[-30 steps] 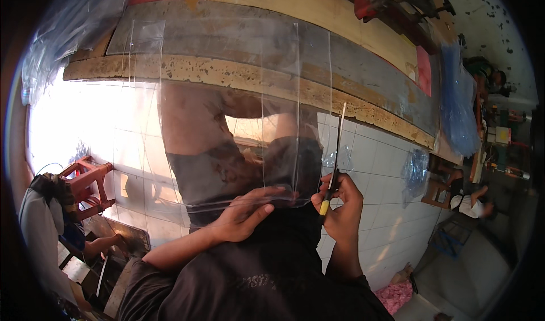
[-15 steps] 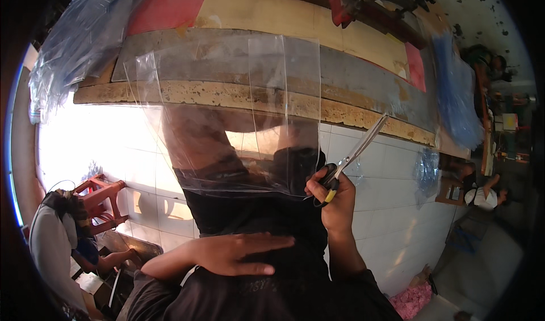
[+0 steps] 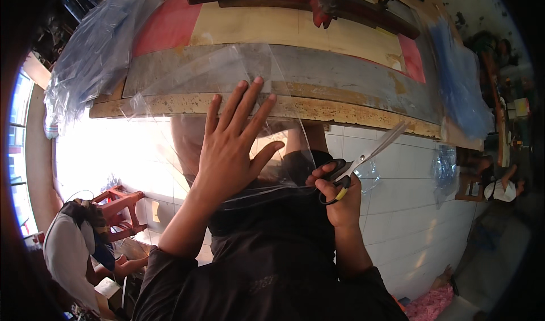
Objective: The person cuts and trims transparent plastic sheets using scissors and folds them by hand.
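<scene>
A clear plastic sheet (image 3: 187, 76) hangs from the worn wooden worktable (image 3: 352, 113) over its front edge. My left hand (image 3: 233, 145) lies flat on the sheet, fingers spread, fingertips reaching the table edge. My right hand (image 3: 335, 193) grips a pair of scissors (image 3: 363, 162) with black and yellow handles, blades pointing up and right, close to the sheet's lower right edge. My dark shirt fills the bottom of the view.
Blue plastic film (image 3: 460, 82) lies at the table's right end and bundled clear plastic (image 3: 91, 54) at its left. Another person sits low on the left beside a red stool (image 3: 119, 207). A second person (image 3: 499, 187) sits at the far right. White tiled floor below.
My left hand rose from near my waist and spread flat on the sheet at the table edge. The scissors hand stayed near the sheet's lower right edge.
</scene>
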`<state>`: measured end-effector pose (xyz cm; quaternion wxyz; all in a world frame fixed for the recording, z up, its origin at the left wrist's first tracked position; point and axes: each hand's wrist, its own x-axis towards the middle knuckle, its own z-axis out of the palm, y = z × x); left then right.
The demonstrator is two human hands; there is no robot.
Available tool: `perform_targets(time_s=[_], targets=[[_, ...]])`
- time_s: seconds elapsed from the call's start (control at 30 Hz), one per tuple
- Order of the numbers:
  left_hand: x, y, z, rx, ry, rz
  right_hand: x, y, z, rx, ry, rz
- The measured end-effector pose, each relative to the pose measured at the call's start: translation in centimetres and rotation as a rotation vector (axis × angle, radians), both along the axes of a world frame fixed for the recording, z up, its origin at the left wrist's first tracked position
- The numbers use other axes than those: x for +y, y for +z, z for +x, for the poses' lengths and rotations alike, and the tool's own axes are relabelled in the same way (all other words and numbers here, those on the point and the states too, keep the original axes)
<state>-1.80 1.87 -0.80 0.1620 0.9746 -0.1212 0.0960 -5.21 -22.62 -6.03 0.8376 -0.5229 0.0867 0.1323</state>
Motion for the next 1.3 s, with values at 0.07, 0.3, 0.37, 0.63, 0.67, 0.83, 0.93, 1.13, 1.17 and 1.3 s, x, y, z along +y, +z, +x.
perform_targets(time_s=[0.07,0.3,0.37,0.63,0.67,0.83,0.93,1.13,1.17,1.3], targets=[[-0.3,0.2,0.6,-0.053,0.101,0.021,0.3,0.1,0.4,-0.006,0.007,-0.009],[-1.3,1.3,0.8,-0.096,0.243,0.099,-0.4,1.0,2.8,-0.15,-0.131,-0.139],[-1.2,1.6,0.6,-0.096,0.249,0.108,-0.9,1.6,4.4,-0.236,-0.221,-0.133],[-1.1,1.5,-0.5,-0.095,0.295,0.105,-0.8,2.2,6.3,-0.446,-0.375,-0.309],[-1.2,1.5,-0.6,-0.104,0.299,0.117,-0.8,2.2,6.4,-0.478,-0.402,-0.334],[-1.3,1.0,-1.9,-0.08,0.334,0.074,-1.1,2.5,6.7,-0.544,-0.482,-0.459],[-0.3,1.2,-1.6,-0.002,0.338,-0.009,-1.4,2.9,7.0,-0.554,-0.474,-0.474],[-0.9,3.1,2.3,-0.284,0.151,-0.062,-1.2,3.1,7.4,-0.51,-0.45,-0.402],[-0.7,3.1,2.8,-0.283,0.103,-0.081,-1.3,3.2,7.4,-0.52,-0.445,-0.357],[0.7,2.7,4.1,-0.191,-0.085,-0.289,-1.8,4.3,7.7,-0.54,-0.461,-0.364]])
